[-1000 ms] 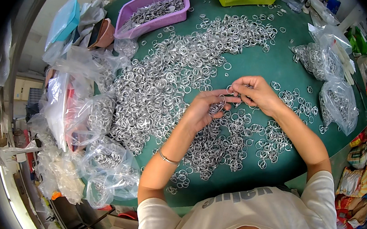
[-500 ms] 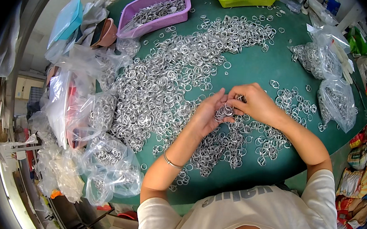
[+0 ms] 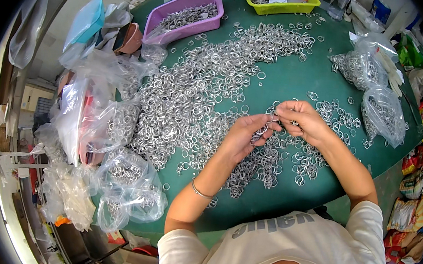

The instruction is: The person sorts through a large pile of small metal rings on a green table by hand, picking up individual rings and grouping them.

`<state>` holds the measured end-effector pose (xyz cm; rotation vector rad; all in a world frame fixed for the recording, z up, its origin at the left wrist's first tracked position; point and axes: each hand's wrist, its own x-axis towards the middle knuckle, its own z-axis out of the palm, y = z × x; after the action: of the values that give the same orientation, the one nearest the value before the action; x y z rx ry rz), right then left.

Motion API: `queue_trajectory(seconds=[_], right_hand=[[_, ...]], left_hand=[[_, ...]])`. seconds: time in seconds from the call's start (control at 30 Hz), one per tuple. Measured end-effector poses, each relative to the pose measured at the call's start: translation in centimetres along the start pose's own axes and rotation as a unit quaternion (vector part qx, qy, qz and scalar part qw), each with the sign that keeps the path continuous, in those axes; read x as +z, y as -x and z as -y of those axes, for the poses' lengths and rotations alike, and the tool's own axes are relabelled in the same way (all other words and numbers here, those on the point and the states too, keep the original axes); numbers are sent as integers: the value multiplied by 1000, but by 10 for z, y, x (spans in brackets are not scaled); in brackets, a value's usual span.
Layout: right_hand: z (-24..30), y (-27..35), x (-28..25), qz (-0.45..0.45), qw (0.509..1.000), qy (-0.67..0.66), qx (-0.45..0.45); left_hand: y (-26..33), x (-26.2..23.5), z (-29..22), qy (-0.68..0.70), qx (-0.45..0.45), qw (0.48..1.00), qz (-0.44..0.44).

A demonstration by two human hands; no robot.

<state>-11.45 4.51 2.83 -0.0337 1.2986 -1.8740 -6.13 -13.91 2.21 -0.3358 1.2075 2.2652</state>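
Observation:
Close together over the near side of the table, my two hands meet at the fingertips. My left hand point(image 3: 242, 136) is curled around several silver metal rings point(image 3: 260, 132), its thumb and forefinger pinched toward the right. Fingers bent and pressed together, my right hand point(image 3: 301, 121) pinches a metal ring, partly hidden, where the fingertips meet. Beneath and in front of my wrists lies a heap of darker rings point(image 3: 256, 169). A long, broad pile of shiny rings point(image 3: 189, 94) stretches away to the left and far side. A looser group of rings point(image 3: 337, 118) is spread right of my right hand.
A purple basket point(image 3: 153, 18) of small metal parts and a yellow-green tray point(image 3: 279, 7) stand at the far side of the green table point(image 3: 309, 72). Clear bags of rings point(image 3: 131, 195) line the left edge; another ring-filled bag point(image 3: 386, 116) lies at the right.
My left fingers have closed from an opened palm into a pinch. My right hand has drawn slightly right, off the left palm, and now meets the left fingertips. The view has shifted slightly.

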Motion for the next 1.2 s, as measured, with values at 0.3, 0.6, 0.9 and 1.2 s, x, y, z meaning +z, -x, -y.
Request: queue_trajectory(seconds=[0.3,0.6,0.9,1.2], right_hand=[[-25,43,-21,15,954,-297,-32],[-6,135,-86,-170,890,-365,-216],[33,143,-184,-501,584,562,-303],[-19,120,-35,-304,639,592,-386]], left_hand=[[25,4,27,142,14,989,33],[46,22,71,301,42,953,-1],[54,40,71,408,85,905,84],[87,21,83,386,152,909,-45]])
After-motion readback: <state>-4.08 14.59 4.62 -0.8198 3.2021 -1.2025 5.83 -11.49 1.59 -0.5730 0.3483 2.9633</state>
